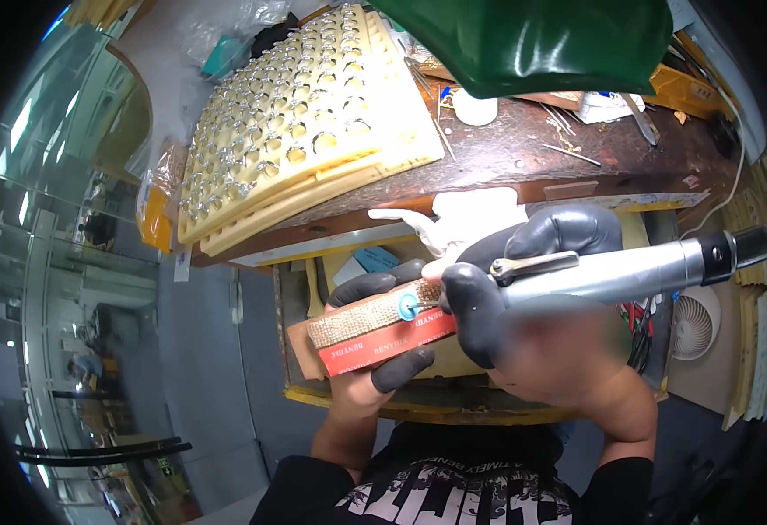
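My left hand (361, 389), in black finger covers, grips a long block (303, 350) faced with a tan woven strip (353, 325) and red tape (383, 350). Its thumb lies along the near side and the other fingers along the far side. My right hand (478, 315), also in black finger covers, is closed around a silver rotary handpiece (619, 271) with a lever on its upper side. The handpiece points left at the block. By its tip, over the woven strip, is a small light-blue disc (408, 306); whether they are joined I cannot tell.
An open drawer (479, 418) spans below my hands. On the dark bench (506, 149) stand cream trays (401, 131) with many silver rings, a white jar (475, 108) and thin tools. A green cover (532, 44) hangs above; a white fan (696, 324) is at right.
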{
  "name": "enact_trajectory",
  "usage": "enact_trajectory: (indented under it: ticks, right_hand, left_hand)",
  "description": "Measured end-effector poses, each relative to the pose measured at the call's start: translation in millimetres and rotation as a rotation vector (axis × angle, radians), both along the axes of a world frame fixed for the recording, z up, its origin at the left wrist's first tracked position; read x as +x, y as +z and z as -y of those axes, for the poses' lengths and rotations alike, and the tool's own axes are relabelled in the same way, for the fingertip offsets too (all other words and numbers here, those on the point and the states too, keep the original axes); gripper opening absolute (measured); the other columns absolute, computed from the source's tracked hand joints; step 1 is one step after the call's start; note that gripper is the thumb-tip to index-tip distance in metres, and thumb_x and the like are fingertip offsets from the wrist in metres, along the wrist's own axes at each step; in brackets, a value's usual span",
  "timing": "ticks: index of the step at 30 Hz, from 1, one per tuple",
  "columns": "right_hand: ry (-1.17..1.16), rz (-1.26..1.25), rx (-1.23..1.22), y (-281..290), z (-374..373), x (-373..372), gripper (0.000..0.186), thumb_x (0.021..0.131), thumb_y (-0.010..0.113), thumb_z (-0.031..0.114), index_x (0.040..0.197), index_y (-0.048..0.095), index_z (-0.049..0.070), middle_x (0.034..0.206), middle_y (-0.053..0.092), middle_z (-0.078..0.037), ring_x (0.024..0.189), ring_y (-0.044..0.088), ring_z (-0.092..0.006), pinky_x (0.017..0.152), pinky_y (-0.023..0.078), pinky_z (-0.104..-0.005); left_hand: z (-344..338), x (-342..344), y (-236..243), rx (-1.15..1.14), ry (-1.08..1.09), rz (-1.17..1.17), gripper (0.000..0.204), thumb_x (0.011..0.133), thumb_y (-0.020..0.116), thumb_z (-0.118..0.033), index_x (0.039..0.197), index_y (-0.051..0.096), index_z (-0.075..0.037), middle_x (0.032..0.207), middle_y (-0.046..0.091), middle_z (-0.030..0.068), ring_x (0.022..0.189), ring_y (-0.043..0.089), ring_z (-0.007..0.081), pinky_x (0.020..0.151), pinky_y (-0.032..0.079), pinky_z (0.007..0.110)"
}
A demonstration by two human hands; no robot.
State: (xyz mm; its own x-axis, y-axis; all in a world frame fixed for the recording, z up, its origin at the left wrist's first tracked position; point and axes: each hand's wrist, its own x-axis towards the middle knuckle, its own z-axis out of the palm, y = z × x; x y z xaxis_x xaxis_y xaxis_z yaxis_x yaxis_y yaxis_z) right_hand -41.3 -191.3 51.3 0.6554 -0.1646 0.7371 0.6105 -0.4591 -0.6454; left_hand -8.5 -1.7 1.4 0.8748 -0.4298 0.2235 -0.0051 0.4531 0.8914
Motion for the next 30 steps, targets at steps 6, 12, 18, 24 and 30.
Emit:
enact_trajectory:
  ticks: [6,12,18,24,30]
  right_hand:
    - [0.050,-0.135,0.152,-6,-5,-4,0.016,0.087,0.064,-0.002,0.101,0.058,-0.008,0.083,0.066,-0.008,0.071,0.063,-0.0108,0.064,0.048,-0.0221]
    - [0.090,0.028,0.044,-12,-2,1,0.019,0.089,0.066,0.001,0.104,0.057,-0.009,0.086,0.067,-0.011,0.071,0.064,-0.0117,0.065,0.050,-0.0236]
    - [-0.060,-0.047,0.202,-7,-13,0,0.012,0.079,0.078,0.008,0.073,0.069,0.003,0.071,0.061,-0.003,0.065,0.056,-0.0153,0.061,0.041,-0.0289]
    - [0.010,-0.019,0.022,-11,-4,-1,0.006,0.087,0.066,0.000,0.089,0.071,-0.004,0.082,0.068,-0.007,0.072,0.065,-0.0140,0.065,0.051,-0.0260]
    - [-0.016,-0.039,-0.011,-7,-4,-3,0.006,0.086,0.066,-0.001,0.085,0.071,-0.003,0.078,0.068,-0.007,0.071,0.065,-0.0142,0.065,0.050,-0.0261]
  left_hand:
    - [-1,7,7,-0.002,-0.016,0.019,0.068,0.067,0.079,0.005,0.127,0.048,-0.002,0.132,0.056,0.0218,0.125,0.054,0.0298,0.107,0.044,0.044]
    - [1,10,15,0.004,-0.047,0.026,0.064,0.066,0.079,0.004,0.124,0.051,-0.001,0.129,0.058,0.0201,0.121,0.057,0.0283,0.105,0.046,0.042]
    - [3,9,18,-0.031,-0.074,-0.014,0.065,0.068,0.080,0.003,0.125,0.050,-0.001,0.129,0.057,0.0203,0.121,0.057,0.0280,0.103,0.049,0.041]
    - [2,9,18,-0.054,-0.089,-0.018,0.066,0.068,0.080,0.003,0.126,0.049,-0.001,0.130,0.056,0.0210,0.122,0.057,0.0281,0.104,0.049,0.042]
    - [1,9,18,-0.043,-0.085,-0.012,0.066,0.067,0.079,0.006,0.126,0.050,-0.002,0.131,0.056,0.0203,0.122,0.057,0.0269,0.104,0.048,0.040]
